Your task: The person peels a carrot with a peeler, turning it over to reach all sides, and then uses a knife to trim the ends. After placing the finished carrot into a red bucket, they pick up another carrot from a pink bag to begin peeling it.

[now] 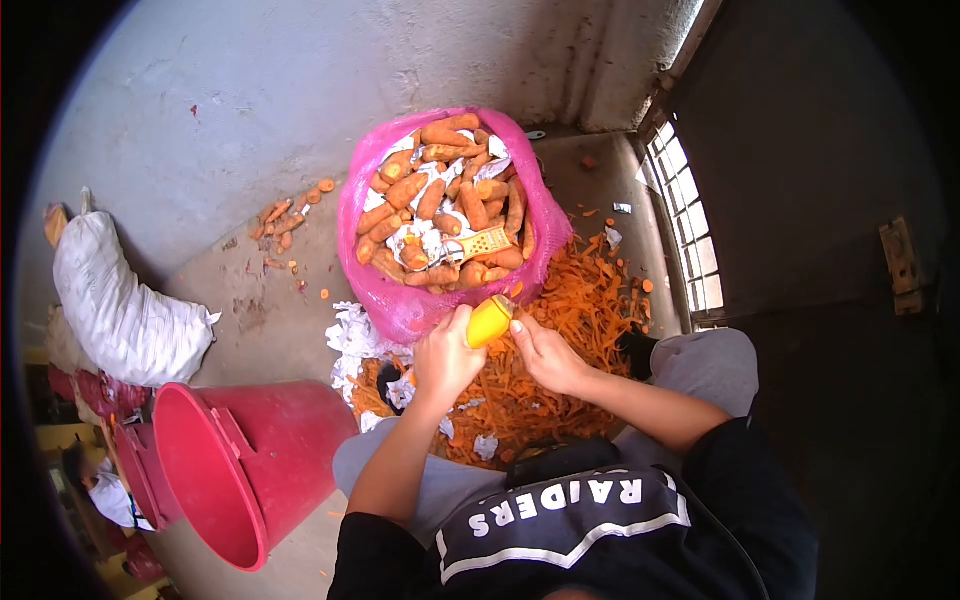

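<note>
My left hand (447, 357) is closed around a bright yellow, smooth, rounded object (489, 322); its exact kind does not show. At the right end of this object, my right hand (547, 355) has its thumb and fingers drawn together. What those fingers pinch, if anything, is hidden. Just beyond both hands stands a pink mesh sack (375, 295), open at the top and full of carrots (473, 205) and crumpled white paper. An orange grater-like tool (483, 243) with holes lies on the carrots. Below my hands spreads a heap of carrot peelings (590, 310).
To my left, a red bucket (290, 450) lies tilted with its mouth facing left. A stuffed white sack (130, 305) leans by the wall. Carrot pieces (285, 225) lie on the floor. At right is a dark door (800, 180) beside a barred opening (687, 215).
</note>
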`<state>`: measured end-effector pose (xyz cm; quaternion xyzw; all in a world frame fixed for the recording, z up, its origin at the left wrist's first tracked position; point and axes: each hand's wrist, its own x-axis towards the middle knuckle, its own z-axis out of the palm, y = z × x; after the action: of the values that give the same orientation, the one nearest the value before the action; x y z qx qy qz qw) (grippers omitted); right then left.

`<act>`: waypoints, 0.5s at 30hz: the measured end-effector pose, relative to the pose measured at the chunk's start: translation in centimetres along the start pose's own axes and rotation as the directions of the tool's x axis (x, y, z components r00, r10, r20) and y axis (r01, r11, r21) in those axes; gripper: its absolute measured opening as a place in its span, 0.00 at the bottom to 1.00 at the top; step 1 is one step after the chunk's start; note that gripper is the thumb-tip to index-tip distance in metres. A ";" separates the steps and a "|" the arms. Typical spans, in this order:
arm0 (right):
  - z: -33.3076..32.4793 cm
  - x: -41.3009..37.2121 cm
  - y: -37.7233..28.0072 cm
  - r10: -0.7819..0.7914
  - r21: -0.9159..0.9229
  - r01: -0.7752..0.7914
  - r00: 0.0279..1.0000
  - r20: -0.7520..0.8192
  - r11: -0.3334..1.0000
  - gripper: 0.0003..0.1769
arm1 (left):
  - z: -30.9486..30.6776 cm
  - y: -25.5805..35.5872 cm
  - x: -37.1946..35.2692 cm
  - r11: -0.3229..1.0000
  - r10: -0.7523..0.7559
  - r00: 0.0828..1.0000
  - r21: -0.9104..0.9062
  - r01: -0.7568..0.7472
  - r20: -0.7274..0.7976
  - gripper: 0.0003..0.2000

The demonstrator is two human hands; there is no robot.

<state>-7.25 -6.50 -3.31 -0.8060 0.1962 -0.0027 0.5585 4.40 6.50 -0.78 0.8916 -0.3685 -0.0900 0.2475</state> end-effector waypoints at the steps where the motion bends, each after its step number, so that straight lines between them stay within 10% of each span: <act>1: 0.1 0.1 0.2 0.014 -0.018 -0.014 1.000 0.012 1.000 0.21 | -0.4 0.6 -0.1 0.993 -0.083 0.996 -0.078 0.086 0.045 0.15; 10: -0.1 -0.1 -0.2 0.055 -0.049 -0.049 0.990 0.129 0.998 0.22 | -1.0 -1.2 -0.4 0.978 -0.075 0.973 -0.176 0.115 0.216 0.18; 13: 0.6 0.0 2.4 0.095 -0.110 -0.079 0.983 0.156 0.991 0.23 | 1.6 -3.5 -0.9 0.746 0.085 0.980 -0.664 0.055 0.177 0.18; 15: 1.9 -0.1 7.1 0.176 -0.199 -0.144 0.973 0.151 0.969 0.22 | -1.2 -1.8 -0.7 0.516 0.035 0.898 -0.778 0.360 0.439 0.18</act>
<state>-9.09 -6.86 -10.42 -0.8336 0.2126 0.1285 0.4933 5.43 8.51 -0.68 0.6520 -0.2334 -0.4600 0.5558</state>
